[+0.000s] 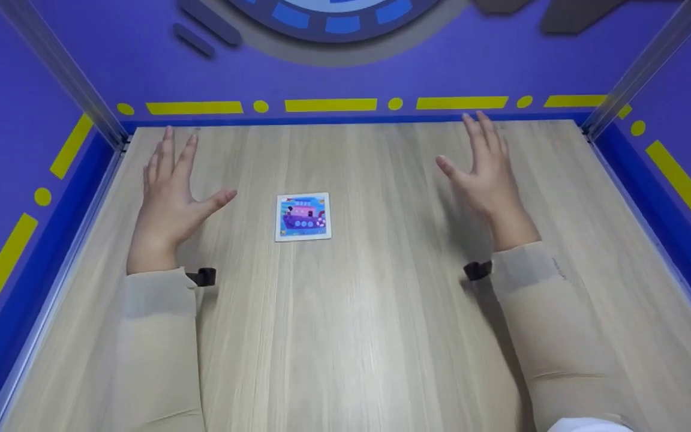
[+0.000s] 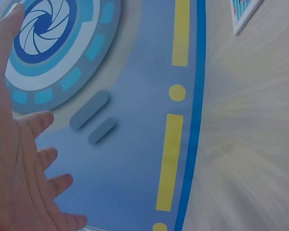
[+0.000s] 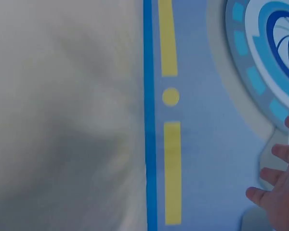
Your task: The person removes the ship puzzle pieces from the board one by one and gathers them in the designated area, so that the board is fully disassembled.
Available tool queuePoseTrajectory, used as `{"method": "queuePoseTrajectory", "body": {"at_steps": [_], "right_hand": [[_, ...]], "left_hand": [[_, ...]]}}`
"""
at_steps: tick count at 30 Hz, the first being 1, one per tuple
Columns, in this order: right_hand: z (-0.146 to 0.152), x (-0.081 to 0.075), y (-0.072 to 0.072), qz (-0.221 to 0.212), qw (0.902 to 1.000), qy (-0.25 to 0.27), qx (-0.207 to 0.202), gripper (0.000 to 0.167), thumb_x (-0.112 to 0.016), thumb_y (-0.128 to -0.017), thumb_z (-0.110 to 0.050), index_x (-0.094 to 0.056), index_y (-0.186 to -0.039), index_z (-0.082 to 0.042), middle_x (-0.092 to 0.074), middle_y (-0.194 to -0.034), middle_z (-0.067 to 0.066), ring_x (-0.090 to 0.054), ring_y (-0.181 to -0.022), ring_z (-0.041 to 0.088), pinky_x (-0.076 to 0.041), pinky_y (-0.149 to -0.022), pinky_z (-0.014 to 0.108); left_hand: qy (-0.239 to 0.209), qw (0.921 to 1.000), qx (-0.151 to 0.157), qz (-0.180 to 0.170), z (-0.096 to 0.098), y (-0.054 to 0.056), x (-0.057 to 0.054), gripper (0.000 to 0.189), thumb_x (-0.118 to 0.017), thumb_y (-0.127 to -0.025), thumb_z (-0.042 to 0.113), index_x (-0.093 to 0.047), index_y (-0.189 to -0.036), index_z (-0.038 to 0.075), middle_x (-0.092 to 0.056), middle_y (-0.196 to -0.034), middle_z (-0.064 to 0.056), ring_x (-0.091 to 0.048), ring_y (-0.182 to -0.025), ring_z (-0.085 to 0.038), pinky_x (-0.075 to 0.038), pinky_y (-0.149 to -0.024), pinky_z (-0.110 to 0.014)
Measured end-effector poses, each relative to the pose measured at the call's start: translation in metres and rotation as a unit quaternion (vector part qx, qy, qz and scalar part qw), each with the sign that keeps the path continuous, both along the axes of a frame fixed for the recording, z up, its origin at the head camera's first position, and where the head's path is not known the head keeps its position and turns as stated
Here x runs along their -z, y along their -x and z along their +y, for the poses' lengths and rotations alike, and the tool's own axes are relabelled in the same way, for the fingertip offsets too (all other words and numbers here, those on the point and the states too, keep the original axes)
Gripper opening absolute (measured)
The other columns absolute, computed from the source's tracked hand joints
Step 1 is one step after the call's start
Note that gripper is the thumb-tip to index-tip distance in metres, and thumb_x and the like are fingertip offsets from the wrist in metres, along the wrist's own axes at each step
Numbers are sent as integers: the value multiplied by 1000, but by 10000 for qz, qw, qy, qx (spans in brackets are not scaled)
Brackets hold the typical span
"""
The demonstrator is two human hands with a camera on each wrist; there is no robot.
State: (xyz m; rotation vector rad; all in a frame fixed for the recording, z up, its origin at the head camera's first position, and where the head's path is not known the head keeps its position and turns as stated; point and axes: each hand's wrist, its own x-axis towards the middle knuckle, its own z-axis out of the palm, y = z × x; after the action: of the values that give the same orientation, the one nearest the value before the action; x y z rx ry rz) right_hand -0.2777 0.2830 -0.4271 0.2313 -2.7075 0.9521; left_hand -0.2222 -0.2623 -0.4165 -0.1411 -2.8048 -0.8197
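A small square picture tile [image 1: 303, 217] with a white border lies flat on the wooden table, left of the middle; its picture is a pink and purple boat on blue. To its left the left hand [image 1: 168, 207] is held with fingers spread and thumb pointing toward the tile, holding nothing. Farther off on the right, the right hand [image 1: 488, 174] is likewise spread over the table and holds nothing. In the left wrist view a corner of the tile [image 2: 243, 14] shows at the top edge, with the left hand [image 2: 24, 159] at the left. The right wrist view catches fingers of the right hand [image 3: 282, 187].
The wooden table [image 1: 369, 336] is bounded by a purple back wall [image 1: 345, 78] with yellow dashes and by side walls. Metal posts [image 1: 60, 72] stand at the back corners. Each beige sleeve has a small black strap piece [image 1: 203, 276] at the cuff.
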Motion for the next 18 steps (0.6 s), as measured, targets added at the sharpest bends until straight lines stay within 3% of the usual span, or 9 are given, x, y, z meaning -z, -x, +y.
{"method": "queuePoseTrajectory", "body": {"at_steps": [4, 7, 13, 18], "right_hand": [[-34, -3, 1, 69, 9992, 207, -338, 94, -69, -104, -68, -27, -181, -36, -14, -193, -4, -14, -179, 35, -19, -139, 76], [-62, -1, 4, -50, 9972, 323, -673, 93, -71, -104, -64, -29, -181, -34, -19, -192, -4, -18, -178, 35, -20, -141, 72], [-113, 8, 4, -386, 9935, 400, -993, 92, -69, -105, -64, -29, -181, -31, -21, -192, -2, -19, -179, 34, -21, -142, 68], [-149, 10, 8, -747, 9806, 1145, -1406, 89, -69, -108, -57, -29, -181, -27, -22, -191, 3, -27, -176, 32, -32, -141, 57]], "left_hand": [[-63, 9997, 169, -141, 8, 1, 2, 110, -73, -98, 75, -22, -183, 27, 5, -194, -2, -4, -179, -48, -14, -134, -86], [-5, 9983, 313, -492, 17, 6, 9, 109, -72, -98, 76, -23, -183, 28, 2, -194, 1, -8, -178, -49, -19, -133, -86], [57, 9924, 750, -974, 28, 13, 24, 111, -77, -99, 69, -21, -183, 24, -1, -194, 1, -9, -177, -51, -20, -133, -85], [77, 9904, 852, -1088, 33, 17, 33, 106, -78, -102, 62, -23, -183, 20, -1, -194, -1, -9, -178, -47, -21, -136, -80]]}}
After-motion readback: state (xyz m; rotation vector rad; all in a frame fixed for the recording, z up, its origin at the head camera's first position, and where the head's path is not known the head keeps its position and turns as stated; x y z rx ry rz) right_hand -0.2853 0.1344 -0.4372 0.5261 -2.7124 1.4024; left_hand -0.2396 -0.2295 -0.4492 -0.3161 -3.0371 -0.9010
